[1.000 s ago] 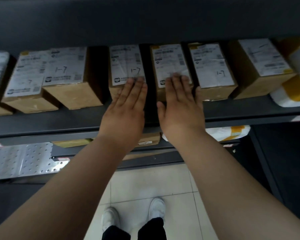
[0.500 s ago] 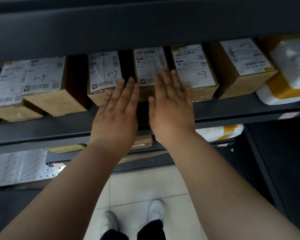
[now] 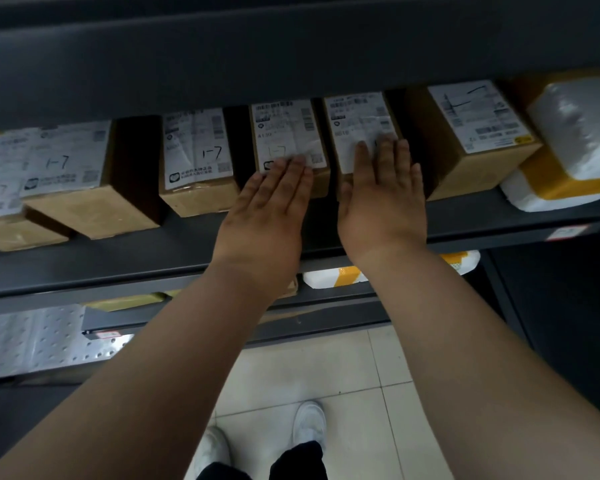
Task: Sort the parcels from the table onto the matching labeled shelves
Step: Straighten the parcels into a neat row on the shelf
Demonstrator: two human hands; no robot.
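I see my left hand flat, fingers straight, resting on the near end of a brown parcel with a white label faintly marked 1-7. My right hand lies equally flat on the next parcel to its right. Both sit on the dark shelf.

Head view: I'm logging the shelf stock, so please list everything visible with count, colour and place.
cardboard boxes: six, brown with white labels, in a row on the grey shelf.
wrapped parcel: one, white and yellow, shelf's right end.
lower parcel: one, white and yellow, shelf below.
perforated plate: one, silver, lower left.
floor tiles: several, pale, underfoot.
shoes: two, white, on the tiles.
left grip: one, bare, flat on the fourth box from the left.
right grip: one, bare, flat on the fifth box.
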